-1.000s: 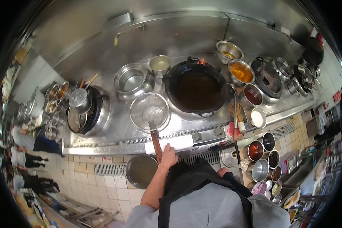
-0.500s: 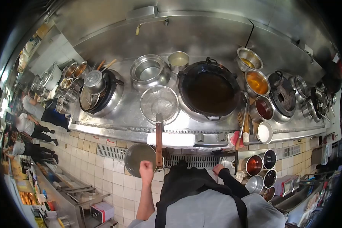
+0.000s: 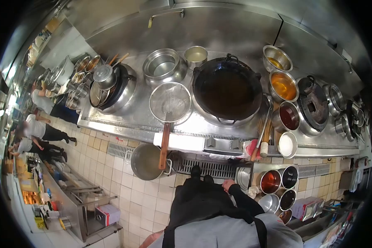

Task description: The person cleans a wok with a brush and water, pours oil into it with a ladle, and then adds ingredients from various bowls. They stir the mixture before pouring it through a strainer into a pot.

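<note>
My right hand (image 3: pixel 227 184) hangs low in front of my black apron, its fingers loosely curled with no object visible in them. It is nearest to the steel lids (image 3: pixel 243 177) beside the sauce containers. My left hand is out of view; only a bit of my left arm (image 3: pixel 152 238) shows at the bottom edge. Ahead on the range lies a wire-mesh skimmer (image 3: pixel 170 102) whose wooden handle juts over the front edge, above a large steel pot (image 3: pixel 146 159). Right of it sits a big wok (image 3: pixel 228 91) with dark liquid, untouched.
Steel bowls of amber oil (image 3: pixel 283 85), a pot of red sauce (image 3: pixel 287 117), a white-filled container (image 3: pixel 287 144) and a bamboo brush (image 3: pixel 267 142) stand right. A second wok (image 3: pixel 124 89) is left. Several people (image 3: pixel 39 126) work far left. A drain grate (image 3: pixel 208 168) crosses the floor.
My left hand has dropped from beside the skimmer handle and pot out of view. My right hand has moved slightly left. The head view has shifted a little; the cookware stays put.
</note>
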### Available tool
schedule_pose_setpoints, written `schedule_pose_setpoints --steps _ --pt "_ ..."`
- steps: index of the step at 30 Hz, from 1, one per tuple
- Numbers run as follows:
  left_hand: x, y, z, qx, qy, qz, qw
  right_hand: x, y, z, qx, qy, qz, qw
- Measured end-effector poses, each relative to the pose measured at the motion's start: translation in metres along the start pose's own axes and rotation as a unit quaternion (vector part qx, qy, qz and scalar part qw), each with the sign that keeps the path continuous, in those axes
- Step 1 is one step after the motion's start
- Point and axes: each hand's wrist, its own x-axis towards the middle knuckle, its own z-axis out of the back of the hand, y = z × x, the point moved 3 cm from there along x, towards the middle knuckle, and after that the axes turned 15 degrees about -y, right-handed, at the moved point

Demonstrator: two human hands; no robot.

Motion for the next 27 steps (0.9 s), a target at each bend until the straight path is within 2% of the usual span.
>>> schedule_pose_setpoints --steps 5,14,17,20,22,27 --pt "-0.002 -0.005 -0.035 -0.077 -0.059 0.013 0.995 0.035 -0.061 -0.016 -0.024 0.049 -0.026 0.998" --pt "0.004 -0.013 -0.055 -0.096 -0.082 0.000 0.992 0.010 -0.017 0.020 0.045 0.049 -0.020 0.998" --pt "0.004 -0.012 -0.057 -0.099 -0.082 -0.005 0.992 0.006 -0.009 0.023 0.018 0.010 -0.013 1.000" --pt "0.004 -0.008 -0.058 -0.105 -0.083 -0.006 0.991 0.007 -0.007 0.023 -0.016 0.006 0.010 1.000" --pt "0.003 -0.005 -0.058 -0.108 -0.084 -0.007 0.991 0.009 -0.012 0.022 0.006 0.006 0.013 1.000" --pt "0.003 -0.002 -0.054 -0.111 -0.083 -0.003 0.990 0.003 -0.027 0.016 -0.010 -0.017 -0.003 1.000"
